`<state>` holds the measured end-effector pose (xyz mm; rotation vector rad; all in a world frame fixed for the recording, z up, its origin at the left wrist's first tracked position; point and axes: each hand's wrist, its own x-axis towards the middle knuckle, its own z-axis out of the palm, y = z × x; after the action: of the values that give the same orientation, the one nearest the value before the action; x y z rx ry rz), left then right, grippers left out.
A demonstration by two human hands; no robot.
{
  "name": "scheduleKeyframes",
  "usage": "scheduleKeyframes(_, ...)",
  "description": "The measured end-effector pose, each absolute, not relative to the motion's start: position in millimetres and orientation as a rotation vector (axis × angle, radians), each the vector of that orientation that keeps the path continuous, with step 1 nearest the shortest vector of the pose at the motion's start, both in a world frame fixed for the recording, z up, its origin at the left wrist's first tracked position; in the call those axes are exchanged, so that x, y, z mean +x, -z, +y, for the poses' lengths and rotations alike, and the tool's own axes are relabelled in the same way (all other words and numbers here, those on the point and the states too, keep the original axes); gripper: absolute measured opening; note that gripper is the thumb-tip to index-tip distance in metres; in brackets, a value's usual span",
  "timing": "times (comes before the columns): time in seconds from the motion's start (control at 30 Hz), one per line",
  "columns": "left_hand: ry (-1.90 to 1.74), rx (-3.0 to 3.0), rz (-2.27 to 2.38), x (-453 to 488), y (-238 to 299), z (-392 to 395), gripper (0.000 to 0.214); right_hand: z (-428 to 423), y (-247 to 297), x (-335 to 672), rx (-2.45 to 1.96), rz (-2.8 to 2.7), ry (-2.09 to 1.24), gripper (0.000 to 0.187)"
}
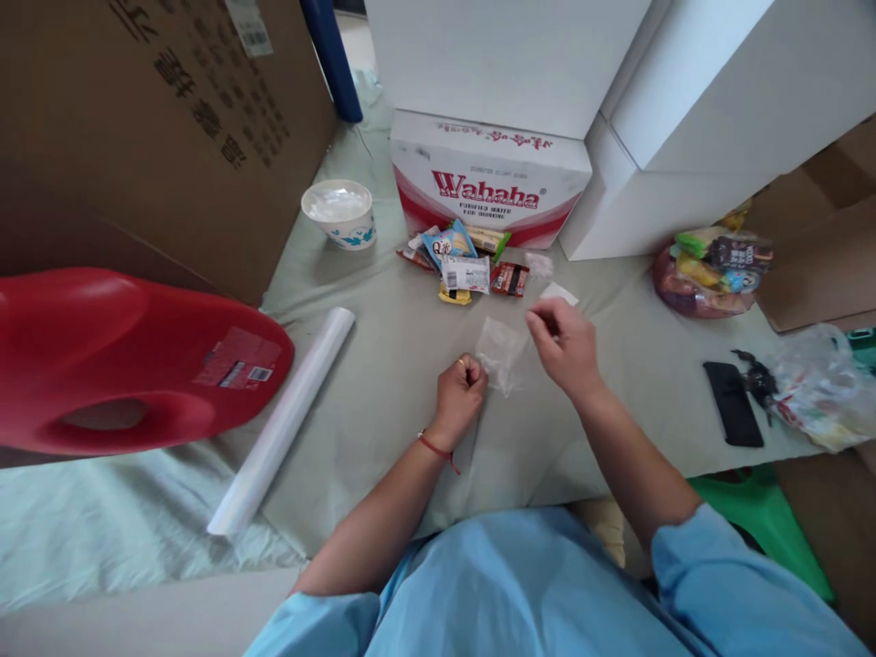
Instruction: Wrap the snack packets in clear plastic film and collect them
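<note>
My left hand (pixel 460 397), with a ring and a red cord bracelet, is closed in a pinch at the left edge of a small clear plastic bag (pixel 502 356). The bag looks crumpled and lies over the cloth. To its right, my right hand (pixel 567 345) is raised with thumb and fingertips pressed together; whatever may be between them is hidden. Just behind that hand a small white piece (pixel 559 293) shows, and I cannot tell whether the fingers touch it. Beyond the bag, a pile of small wrapped snacks (pixel 465 274) lies against the Wahaha carton (pixel 489 187).
A paper tub (pixel 340 214) stands back left. A plastic roll (pixel 284 420) lies near a red plastic object (pixel 137 356). At right are a bowl of snacks (pixel 691 283), a black phone (pixel 732 404), keys (pixel 756 379) and a plastic bag of items (pixel 831 388). White boxes stand behind.
</note>
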<state>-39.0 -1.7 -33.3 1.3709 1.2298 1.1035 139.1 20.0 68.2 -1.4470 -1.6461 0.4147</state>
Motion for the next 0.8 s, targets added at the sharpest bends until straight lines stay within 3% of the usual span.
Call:
scheduleKeyframes(0.2, -1.022, 1.429, 1.196, -33, 34, -3, 0.018, 172, -75, 24, -1.288, -2.286, -0.418, 0.013)
scheduleKeyframes(0.43, -0.958, 1.473, 1.209, -33, 33, -5, 0.022, 292, -56, -90, -1.311, -2.455, -0.409, 0.024)
scheduleKeyframes(0.6, -0.958, 1.458, 1.207, -34, 35, -5, 0.020, 248, -50, -62, -1.269, -2.377, -0.398, 0.015)
scheduleKeyframes(0.73, -0.969, 1.453, 1.211, -33, 35, -4, 0.018, 153, -67, 33, -1.029, -1.918, -0.550, 0.020)
scheduleKeyframes(0.8, -0.971, 1.464, 1.212, -34, 34, -3, 0.018, 120, -69, 93, -1.121, -1.539, -0.705, 0.021)
